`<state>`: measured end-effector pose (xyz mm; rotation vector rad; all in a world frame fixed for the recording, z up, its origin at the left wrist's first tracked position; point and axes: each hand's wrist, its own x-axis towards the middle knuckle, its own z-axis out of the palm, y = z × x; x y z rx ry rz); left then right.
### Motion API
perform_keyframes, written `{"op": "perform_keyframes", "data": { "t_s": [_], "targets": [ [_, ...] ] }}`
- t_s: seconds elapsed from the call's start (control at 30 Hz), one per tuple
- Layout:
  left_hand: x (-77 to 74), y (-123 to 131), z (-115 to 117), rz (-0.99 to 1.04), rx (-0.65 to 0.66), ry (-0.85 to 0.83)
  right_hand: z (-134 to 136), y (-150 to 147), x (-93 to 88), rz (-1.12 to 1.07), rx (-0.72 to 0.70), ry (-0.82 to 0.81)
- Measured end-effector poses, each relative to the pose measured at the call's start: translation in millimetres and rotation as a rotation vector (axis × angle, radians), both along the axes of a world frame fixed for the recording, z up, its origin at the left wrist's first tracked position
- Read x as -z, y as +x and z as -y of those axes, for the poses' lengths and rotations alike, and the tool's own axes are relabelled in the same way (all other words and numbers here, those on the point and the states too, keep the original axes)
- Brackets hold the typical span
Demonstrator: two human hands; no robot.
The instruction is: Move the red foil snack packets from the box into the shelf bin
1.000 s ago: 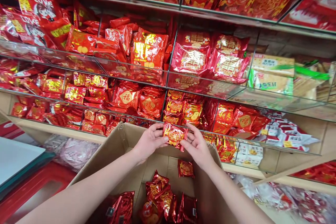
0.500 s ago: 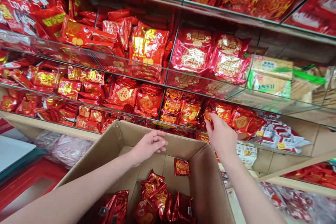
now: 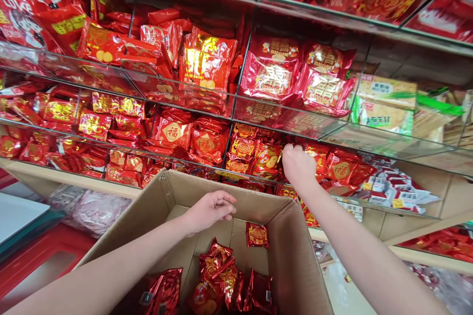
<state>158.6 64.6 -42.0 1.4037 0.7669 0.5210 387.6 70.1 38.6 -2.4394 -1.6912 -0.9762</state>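
Note:
My left hand hovers over the far part of an open cardboard box. Its fingers are loosely bent and apart, holding nothing. Small shiny red-and-gold snack packets lie in the box, and a single snack packet rests apart near its far right corner. My right hand reaches into the lower shelf, its fingers curled closed beside a stack of small red biscuit packets. The fingertips face away, so what they hold is hidden.
Clear shelf lips run across in front of the packets. Larger red bags fill the tier above. Green-and-cream packs stand to the right, white-and-red packets below them. Plastic-wrapped goods lie left of the box.
My right hand has moved slightly left and deeper into the shelf, and its fingers have curled in out of sight. My left hand stays almost in place.

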Motion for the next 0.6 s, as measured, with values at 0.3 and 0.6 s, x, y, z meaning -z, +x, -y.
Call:
{"op": "perform_keyframes", "data": {
  "t_s": [0.3,0.6],
  "targets": [
    [5.3,-2.9,0.3,-0.094,0.121,0.114,-5.5,-7.6,-9.4,-0.170,0.036,-0.187],
    [33.1,-21.4,-7.8,-0.516,0.350,0.339,-6.3,3.5,-19.5,-0.301,0.037,-0.265]
  ]
}}
